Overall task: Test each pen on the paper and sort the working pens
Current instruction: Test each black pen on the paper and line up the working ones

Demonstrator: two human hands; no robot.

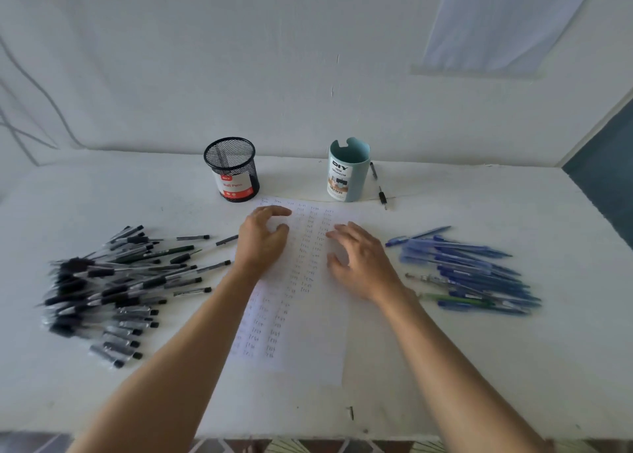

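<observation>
Head view: no pen is held at this moment, so the step in hand is judged to be the pause between tests, with the sheet being settled or a pen about to be fetched. The left hand point(263, 238) and the right hand point(359, 264) are both held low over the upper part of the paper point(308, 343), fingers spread and loosely curved, nothing gripped; whether the fingertips press on the sheet cannot be told.

The paper lies in the middle of the white table point(445, 367), lengthwise away from the person, and is covered with columns of small written marks, while its right side is left blank. A large heap of black pens point(113, 288) is spread to the left of it, and a smaller heap of blue pens point(472, 274) to the right. Behind the sheet a black mesh cup point(233, 169) and a teal organizer point(347, 173) are stood, no pens being seen in the mesh cup; two loose pens point(382, 197) lie just beside the organizer.

The next move is judged to call for one pen to be pinched from a heap, brought to a blank patch and scribbled.
</observation>
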